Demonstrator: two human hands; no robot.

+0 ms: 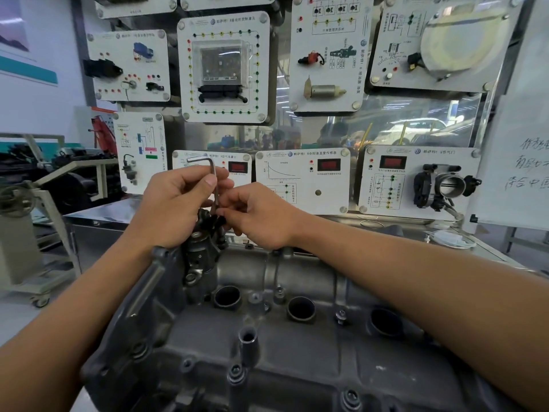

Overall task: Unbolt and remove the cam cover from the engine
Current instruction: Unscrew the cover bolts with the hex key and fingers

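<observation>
- Hands: your left hand (175, 203) and right hand (261, 218) meet above the far left end of the cam cover (267, 337), both on one hex key (214, 179).
- Left hand: fingers are curled round the key's long shank, thumb pressed on it just below the bend. The short arm points left and the shank hangs roughly upright.
- Right hand: fingertips are pinched on the shank's lower end. You cannot tell whether they also hold something small there.
- Cam cover: a grey casting that fills the lower middle of the view, directly under your forearms and in front of the steel bench (101, 212).
- Three round wells (227, 295) run in a row across the cover's top.
- One bolt (341, 316) stands on the cover between the middle and right wells. More bolt heads sit along the near edge.
- A dark housing (202, 254) rises at the cover's far left end, just under the key's tip.
- Behind the bench, white panels (225, 66) carry mounted components. A whiteboard (517, 162) with handwriting stands at right.
</observation>
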